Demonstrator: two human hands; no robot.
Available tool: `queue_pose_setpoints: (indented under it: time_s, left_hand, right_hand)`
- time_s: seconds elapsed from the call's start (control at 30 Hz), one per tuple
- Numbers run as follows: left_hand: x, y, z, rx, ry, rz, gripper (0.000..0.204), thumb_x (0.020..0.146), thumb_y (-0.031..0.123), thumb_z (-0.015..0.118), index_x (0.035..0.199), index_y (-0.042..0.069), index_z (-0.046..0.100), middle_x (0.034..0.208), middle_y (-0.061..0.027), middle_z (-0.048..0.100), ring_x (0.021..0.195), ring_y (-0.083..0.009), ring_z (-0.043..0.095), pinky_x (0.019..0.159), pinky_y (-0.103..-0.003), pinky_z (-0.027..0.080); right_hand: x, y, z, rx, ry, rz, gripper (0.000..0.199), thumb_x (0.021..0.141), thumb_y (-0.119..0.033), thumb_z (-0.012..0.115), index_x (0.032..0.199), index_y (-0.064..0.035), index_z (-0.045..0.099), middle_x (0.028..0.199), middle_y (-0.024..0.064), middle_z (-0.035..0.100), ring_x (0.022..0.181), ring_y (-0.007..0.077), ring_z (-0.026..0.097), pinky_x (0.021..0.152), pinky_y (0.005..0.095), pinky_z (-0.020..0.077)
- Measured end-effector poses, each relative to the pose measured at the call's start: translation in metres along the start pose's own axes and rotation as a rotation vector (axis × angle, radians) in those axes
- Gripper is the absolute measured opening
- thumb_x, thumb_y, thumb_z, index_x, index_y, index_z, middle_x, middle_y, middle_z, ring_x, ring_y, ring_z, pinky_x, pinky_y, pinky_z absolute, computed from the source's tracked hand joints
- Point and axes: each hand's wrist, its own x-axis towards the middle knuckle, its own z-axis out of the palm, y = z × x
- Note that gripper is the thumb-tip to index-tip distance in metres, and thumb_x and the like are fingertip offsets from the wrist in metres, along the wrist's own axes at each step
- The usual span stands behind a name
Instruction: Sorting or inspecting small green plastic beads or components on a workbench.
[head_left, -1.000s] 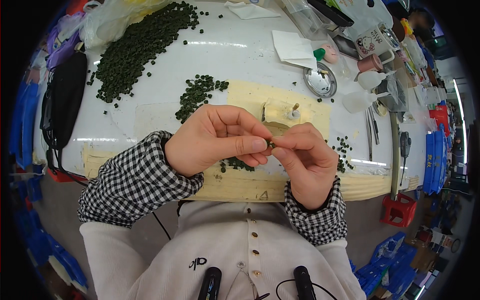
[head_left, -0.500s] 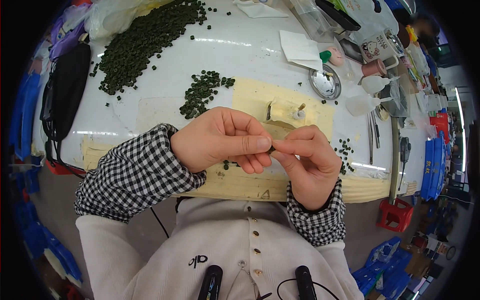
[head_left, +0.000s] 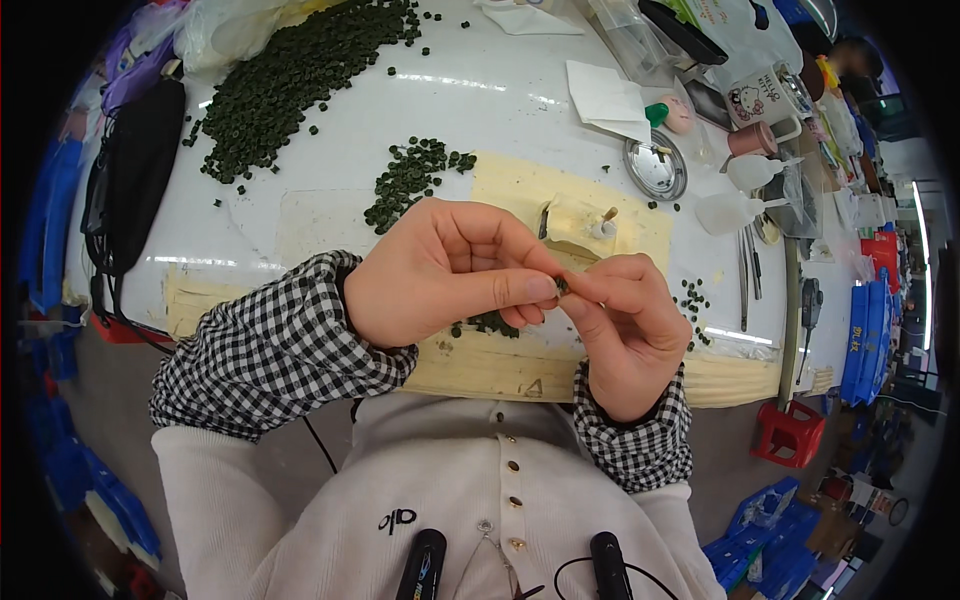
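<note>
Thumb and fingers of my left hand [head_left: 455, 265] pinch a small dark green piece [head_left: 561, 286], mostly hidden between the fingertips. My right hand [head_left: 628, 325] closes on the same piece from the other side, so both hands meet over the table's front edge. Beneath them lie several dark green pieces [head_left: 492, 323], partly covered by my left hand. Behind my left hand is a small heap of dark green pieces [head_left: 408, 180]. A taped yellowish block [head_left: 578, 228] with a short peg stands just beyond my fingertips.
A large pile of dark green pieces [head_left: 290, 85] spreads at the far left, beside a black bag [head_left: 138, 185]. To the right are a round metal dish [head_left: 655, 168], white squeeze bottles [head_left: 725, 212], tweezers [head_left: 743, 280] and scattered pieces [head_left: 692, 300]. White paper [head_left: 605, 98] lies farther back.
Both hands have shifted slightly right, still pinched together. More of the dark green pieces under my left hand now show. The whole view has moved a little.
</note>
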Motion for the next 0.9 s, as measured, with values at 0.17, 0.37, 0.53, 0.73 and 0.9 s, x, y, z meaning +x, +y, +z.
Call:
queue_pose_setpoints:
  time_s: [0.17,0.37,0.53,0.73,0.9]
  left_hand:
    - [-0.0007,-0.0020,-0.0002,0.083,0.107,0.091,0.012,0.092,0.003,0.061,0.102,-0.004,0.063,0.089,-0.0114,0.069,0.081,-0.0133,0.066,0.075,-0.025,0.055]
    - [-0.0022,-0.0054,0.0012,0.273,0.155,0.236,0.014,0.091,-0.001,0.061,0.104,-0.006,0.063,0.092,-0.0110,0.068,0.084,-0.0125,0.065,0.078,-0.025,0.055]
    - [-0.0041,-0.0047,-0.0007,0.427,0.168,0.301,0.015,0.090,-0.005,0.060,0.104,-0.006,0.065,0.092,-0.0107,0.068,0.085,-0.0132,0.065,0.078,-0.025,0.054]
    - [-0.0045,-0.0074,0.0012,0.382,0.172,0.305,0.016,0.090,-0.007,0.059,0.104,-0.005,0.065,0.091,-0.0113,0.068,0.085,-0.0143,0.065,0.078,-0.026,0.054]
    - [-0.0048,-0.0086,0.0012,0.386,0.165,0.316,0.015,0.090,-0.007,0.059,0.103,-0.005,0.065,0.092,-0.0123,0.068,0.085,-0.0149,0.066,0.078,-0.026,0.055]
  right_hand:
    - [0.0001,-0.0021,0.0030,-0.004,0.017,0.066,0.028,0.082,0.007,0.068,0.109,0.0000,0.068,0.097,0.0100,0.064,0.088,0.0165,0.062,0.078,0.0253,0.0492]
    - [0.0006,-0.0006,0.0023,-0.052,-0.035,0.057,0.029,0.084,0.005,0.067,0.112,0.0003,0.067,0.098,0.0102,0.065,0.088,0.0159,0.062,0.080,0.0249,0.0488]
    - [0.0024,-0.0026,0.0024,-0.104,-0.071,0.025,0.030,0.084,0.005,0.067,0.113,-0.0008,0.067,0.097,0.0095,0.065,0.086,0.0154,0.062,0.076,0.0241,0.0492]
    - [0.0037,-0.0029,0.0030,-0.125,-0.082,-0.055,0.031,0.083,0.007,0.067,0.112,-0.0016,0.068,0.095,0.0090,0.065,0.081,0.0151,0.063,0.068,0.0229,0.0496]
    - [0.0045,-0.0031,0.0024,-0.161,-0.093,-0.082,0.031,0.082,0.008,0.067,0.111,-0.0016,0.068,0.094,0.0091,0.065,0.080,0.0157,0.063,0.067,0.0235,0.0501]
